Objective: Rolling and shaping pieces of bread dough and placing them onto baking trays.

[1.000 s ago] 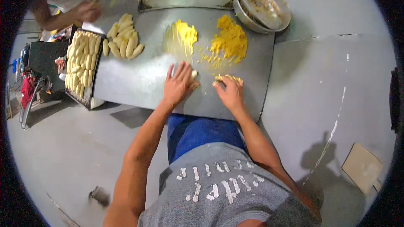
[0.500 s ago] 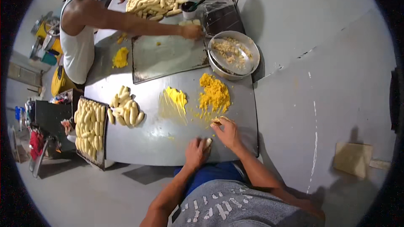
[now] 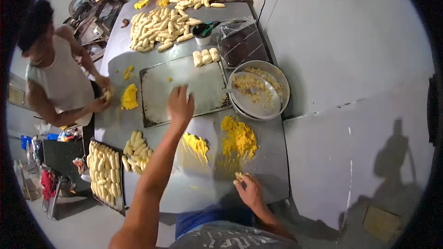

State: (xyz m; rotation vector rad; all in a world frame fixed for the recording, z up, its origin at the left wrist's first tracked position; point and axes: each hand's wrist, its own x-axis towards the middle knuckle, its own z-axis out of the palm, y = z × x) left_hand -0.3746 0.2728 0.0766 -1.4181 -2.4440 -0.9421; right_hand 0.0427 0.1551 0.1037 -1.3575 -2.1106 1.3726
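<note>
Table (image 3: 184,184): right hand (image 3: 251,191) grips something pale (image 3: 238,175), left hand (image 3: 180,104) can't be judged, shirt (image 3: 256,230) lettered.

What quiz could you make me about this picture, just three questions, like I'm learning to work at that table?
1. True or false: the camera wearer's left grip is out over the flat tray.

2. Pick one: what colour is the crumbly heap beyond the wearer's right grip?
A) red
B) yellow
C) blue

3. Fill in the side, as the wearer sees it: the round bowl stands to the ____ of the flat tray.

Key: 1. True. 2. B. 3. Right.
</note>
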